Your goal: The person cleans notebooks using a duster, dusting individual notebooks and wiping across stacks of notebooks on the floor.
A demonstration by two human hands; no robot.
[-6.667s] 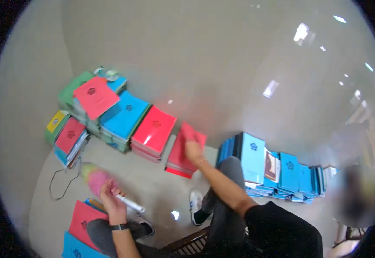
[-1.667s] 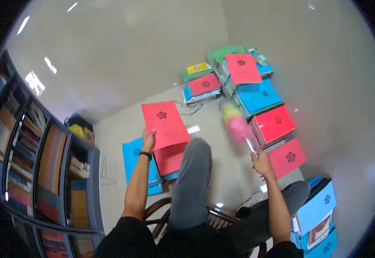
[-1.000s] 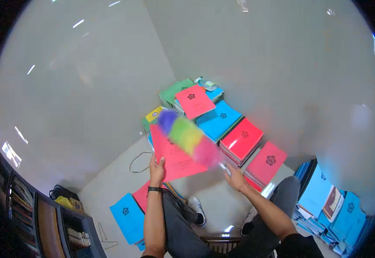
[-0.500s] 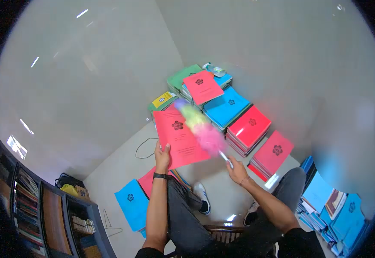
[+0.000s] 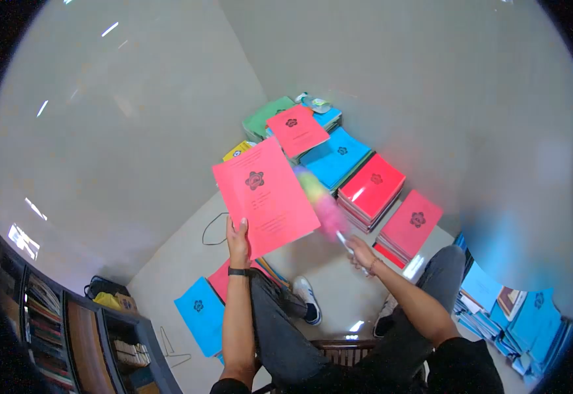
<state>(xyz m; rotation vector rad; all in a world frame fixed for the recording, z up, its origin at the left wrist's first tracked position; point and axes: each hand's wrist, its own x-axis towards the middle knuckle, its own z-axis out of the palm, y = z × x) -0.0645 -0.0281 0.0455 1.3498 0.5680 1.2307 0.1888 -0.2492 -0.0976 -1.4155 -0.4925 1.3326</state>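
Floor [image 5: 188,256] in a room corner carries rows of booklet stacks: blue stack [image 5: 336,157], red stack [image 5: 372,187] and a second red stack [image 5: 410,224] run from far centre toward near right, green stack [image 5: 268,117] farthest back with a loose red booklet [image 5: 297,130] on top. More blue booklets [image 5: 198,315] lie near left by the person's knee, and a blue pile [image 5: 516,315] sits at far right.

Red folder [image 5: 264,196] is held up in front of the person, long axis tilted up-left to down-right, printed face toward the camera. Left hand [image 5: 238,236] pinches its lower edge, thumb on the front face.

Rainbow feather duster [image 5: 319,202] sits just right of the folder, partly behind its right edge; its long axis runs from the handle at near right up-left toward the folder. Contact between duster head and paper cannot be told, blurred. Right hand [image 5: 361,252] is closed around the white handle, lower and right of the folder, so the right hand is the nearer one to the duster and the left one carries the folder.
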